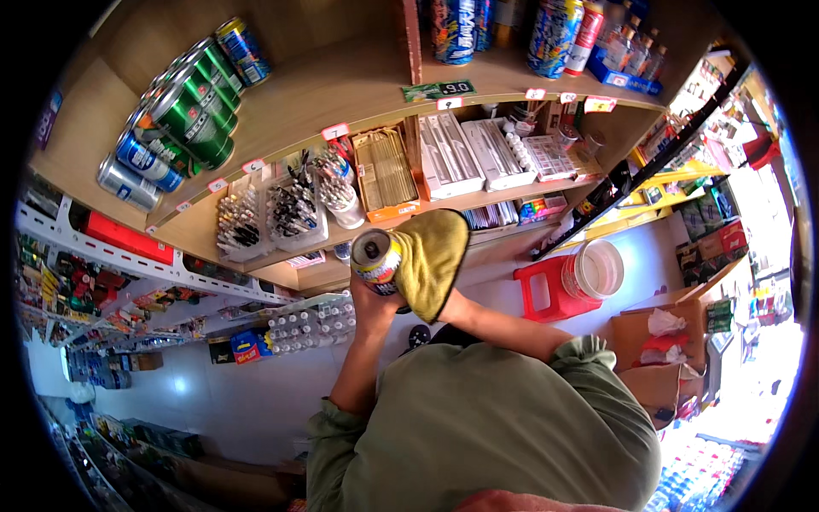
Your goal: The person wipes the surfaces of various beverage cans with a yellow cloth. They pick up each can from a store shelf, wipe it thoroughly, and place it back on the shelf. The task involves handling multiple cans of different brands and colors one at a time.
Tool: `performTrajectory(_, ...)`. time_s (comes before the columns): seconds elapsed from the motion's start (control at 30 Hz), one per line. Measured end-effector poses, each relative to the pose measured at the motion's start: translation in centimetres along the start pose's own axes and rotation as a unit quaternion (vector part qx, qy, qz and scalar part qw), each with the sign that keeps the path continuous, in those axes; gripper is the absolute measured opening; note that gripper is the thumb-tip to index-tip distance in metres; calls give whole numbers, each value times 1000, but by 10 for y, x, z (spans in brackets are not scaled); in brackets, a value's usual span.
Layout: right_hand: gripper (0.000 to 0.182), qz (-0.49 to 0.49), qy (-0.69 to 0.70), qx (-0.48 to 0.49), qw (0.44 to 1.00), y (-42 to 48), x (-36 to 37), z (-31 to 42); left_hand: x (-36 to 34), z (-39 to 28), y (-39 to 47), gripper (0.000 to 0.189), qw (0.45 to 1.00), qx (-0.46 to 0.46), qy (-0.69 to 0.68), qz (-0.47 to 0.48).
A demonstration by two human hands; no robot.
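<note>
My left hand (374, 308) grips a yellow-and-dark drink can (377, 261), its top tilted up towards me. Draped over the fingers of my right hand (453, 308) is a yellow cloth (432, 259) with a dark edge, pressed against the can's side. The cloth hides most of that hand. In front of me, the upper wooden shelf (333, 83) bears several green cans (195, 121), a blue-and-yellow can (243, 51), a blue-and-white can (148, 163) and a silver can (130, 184). Blue patterned cans (555, 38) stand further right.
Below, a shelf holds tubs of pens (295, 208), an orange box of brown envelope-like packets (386, 169) and white boxes (451, 157). On the floor at right, a white bucket (594, 272) sits on a red plastic stool (544, 291). Wrapped bottles (311, 325) stand at lower left.
</note>
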State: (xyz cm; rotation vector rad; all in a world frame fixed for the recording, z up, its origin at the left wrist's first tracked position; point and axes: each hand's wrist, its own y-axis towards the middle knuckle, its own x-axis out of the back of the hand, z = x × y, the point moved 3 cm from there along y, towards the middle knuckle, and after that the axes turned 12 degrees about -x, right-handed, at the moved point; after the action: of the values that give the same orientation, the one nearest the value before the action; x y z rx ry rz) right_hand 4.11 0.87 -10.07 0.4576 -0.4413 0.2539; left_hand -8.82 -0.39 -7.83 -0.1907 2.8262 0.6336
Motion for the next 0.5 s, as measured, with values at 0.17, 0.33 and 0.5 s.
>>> performTrajectory(0.17, 46, 17, 167, -64, 984, 30, -2, -8, -6, -14, 1, 68, 1000, -24, 11, 9)
performTrajectory(0.33, 36, 42, 655, -273, 703, 16, -27, -9, -12, -24, 13, 73, 999, -47, -14, -13)
performTrajectory(0.5, 54, 170, 462, -223, 841, 6, -25, -48, -11, -4, 23, 74, 990, 1, -136, 41)
